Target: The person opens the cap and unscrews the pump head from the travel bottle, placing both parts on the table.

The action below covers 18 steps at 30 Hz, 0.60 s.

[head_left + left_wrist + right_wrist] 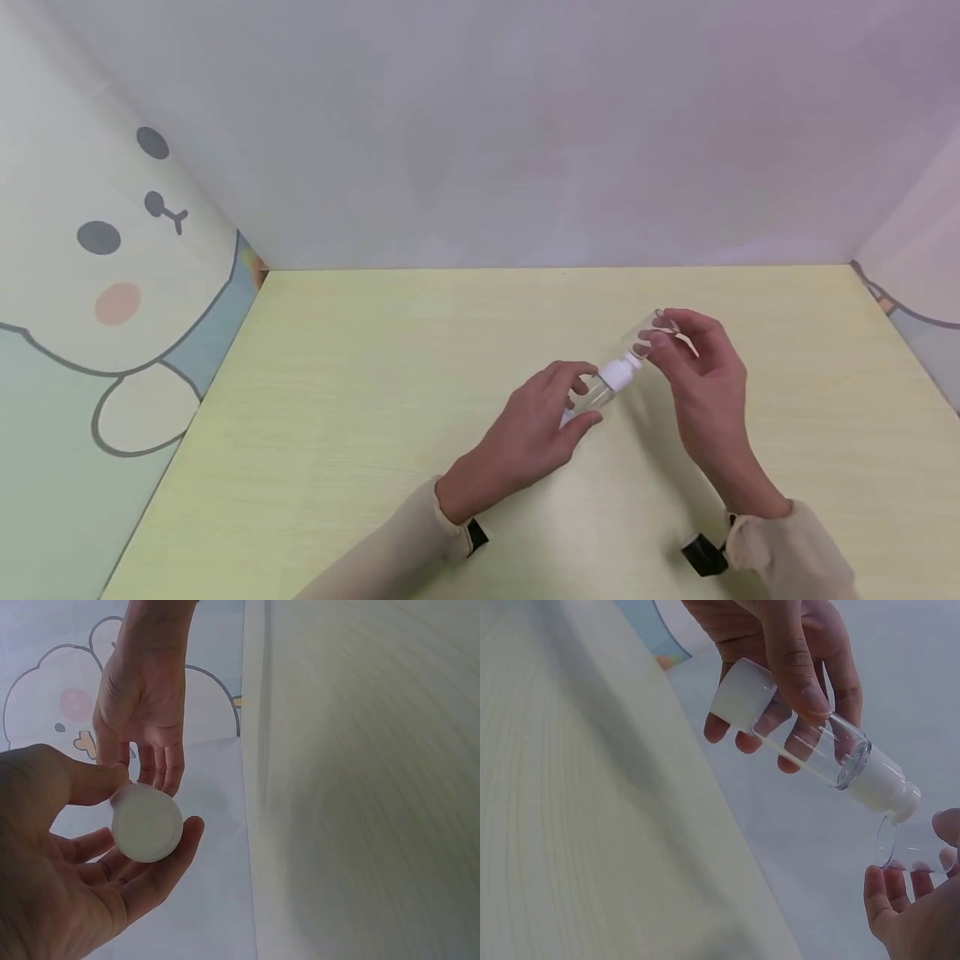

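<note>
Bottle held up above the bench, and by the left hand it is gripped: thumb laid along one side, fingers curled round the other. Its long axis is slanted, the white base set toward the left palm, the white nozzle turned away toward the right hand. And just off that nozzle end, the clear cap is pinched between the right thumb and fingers, its mouth faced back at the bottle! Everything hangs on that line-up: cap and bottle are set nearly end to end, yet from the right wrist the cap is seen tipped a little off the bottle's axis. Whether rim and nozzle touch cannot be told; they are overlapped in that view. Nearer to the bottle, plainly, is the left hand; the right is placed beyond its nozzle.
</note>
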Each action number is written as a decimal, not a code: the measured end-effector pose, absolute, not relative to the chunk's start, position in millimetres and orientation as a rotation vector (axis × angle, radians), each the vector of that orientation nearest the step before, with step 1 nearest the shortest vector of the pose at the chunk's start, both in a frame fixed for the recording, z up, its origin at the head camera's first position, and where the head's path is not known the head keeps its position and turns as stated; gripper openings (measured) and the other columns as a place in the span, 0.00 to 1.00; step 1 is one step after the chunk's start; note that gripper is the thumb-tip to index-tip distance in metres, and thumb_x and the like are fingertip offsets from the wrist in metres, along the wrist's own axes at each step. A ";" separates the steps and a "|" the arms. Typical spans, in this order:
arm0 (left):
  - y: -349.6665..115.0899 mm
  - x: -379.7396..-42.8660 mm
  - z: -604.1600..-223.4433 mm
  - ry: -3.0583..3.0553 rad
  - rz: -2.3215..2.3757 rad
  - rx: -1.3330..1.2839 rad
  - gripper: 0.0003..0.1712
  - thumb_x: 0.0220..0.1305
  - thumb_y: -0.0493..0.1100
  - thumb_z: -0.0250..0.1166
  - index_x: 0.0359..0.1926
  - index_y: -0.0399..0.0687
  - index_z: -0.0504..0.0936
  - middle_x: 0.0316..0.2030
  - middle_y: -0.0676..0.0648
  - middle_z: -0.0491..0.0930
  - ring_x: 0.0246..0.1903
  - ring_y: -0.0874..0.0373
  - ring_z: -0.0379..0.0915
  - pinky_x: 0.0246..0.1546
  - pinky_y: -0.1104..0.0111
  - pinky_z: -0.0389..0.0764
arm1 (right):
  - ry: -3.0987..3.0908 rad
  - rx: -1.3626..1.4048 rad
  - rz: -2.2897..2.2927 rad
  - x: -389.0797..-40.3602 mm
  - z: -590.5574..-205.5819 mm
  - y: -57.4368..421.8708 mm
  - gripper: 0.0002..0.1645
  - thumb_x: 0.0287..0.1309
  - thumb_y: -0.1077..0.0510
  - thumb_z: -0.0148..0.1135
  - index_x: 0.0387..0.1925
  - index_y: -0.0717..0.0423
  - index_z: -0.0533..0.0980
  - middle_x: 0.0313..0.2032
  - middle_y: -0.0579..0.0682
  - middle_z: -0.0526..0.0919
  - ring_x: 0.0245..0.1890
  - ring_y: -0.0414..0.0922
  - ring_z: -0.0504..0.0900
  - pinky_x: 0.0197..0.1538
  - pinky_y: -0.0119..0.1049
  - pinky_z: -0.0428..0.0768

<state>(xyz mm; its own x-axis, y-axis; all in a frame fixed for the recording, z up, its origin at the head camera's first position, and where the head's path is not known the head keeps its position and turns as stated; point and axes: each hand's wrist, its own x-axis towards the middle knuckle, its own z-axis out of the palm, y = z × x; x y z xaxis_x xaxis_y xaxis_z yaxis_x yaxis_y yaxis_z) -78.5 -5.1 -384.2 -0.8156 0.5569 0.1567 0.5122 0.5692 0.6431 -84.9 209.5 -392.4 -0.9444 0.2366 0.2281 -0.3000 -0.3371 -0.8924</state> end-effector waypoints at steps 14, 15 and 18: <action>-7.0 -78.6 -385.8 2.692 1.122 0.928 0.27 0.73 0.48 0.67 0.69 0.53 0.71 0.52 0.52 0.81 0.43 0.64 0.81 0.43 0.78 0.79 | -1.875 -0.156 2.176 -100.8 -405.0 219.3 0.23 0.64 0.68 0.69 0.59 0.61 0.76 0.54 0.46 0.81 0.50 0.39 0.84 0.52 0.22 0.84; -7.0 -78.6 -385.6 2.691 1.122 0.925 0.27 0.73 0.47 0.67 0.69 0.53 0.71 0.52 0.52 0.81 0.43 0.65 0.81 0.43 0.78 0.79 | -1.892 -0.164 2.165 -101.6 -406.2 220.0 0.23 0.64 0.68 0.70 0.59 0.61 0.77 0.54 0.46 0.81 0.50 0.39 0.84 0.51 0.22 0.84; -7.1 -78.2 -384.5 2.684 1.122 0.913 0.27 0.73 0.48 0.67 0.69 0.53 0.71 0.52 0.52 0.81 0.43 0.65 0.80 0.42 0.78 0.79 | -1.945 -0.194 2.123 -103.8 -409.4 221.1 0.22 0.63 0.68 0.70 0.58 0.61 0.77 0.53 0.45 0.81 0.49 0.38 0.84 0.49 0.20 0.84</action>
<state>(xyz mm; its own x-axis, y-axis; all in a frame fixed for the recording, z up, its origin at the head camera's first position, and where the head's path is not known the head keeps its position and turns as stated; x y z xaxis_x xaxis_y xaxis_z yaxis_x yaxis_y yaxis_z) -78.2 -7.1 -384.5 -0.8169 0.5600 0.1382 0.4918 0.5511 0.6741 -103.8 221.1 -409.4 -0.9586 0.2751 0.0734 -0.0972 -0.0741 -0.9925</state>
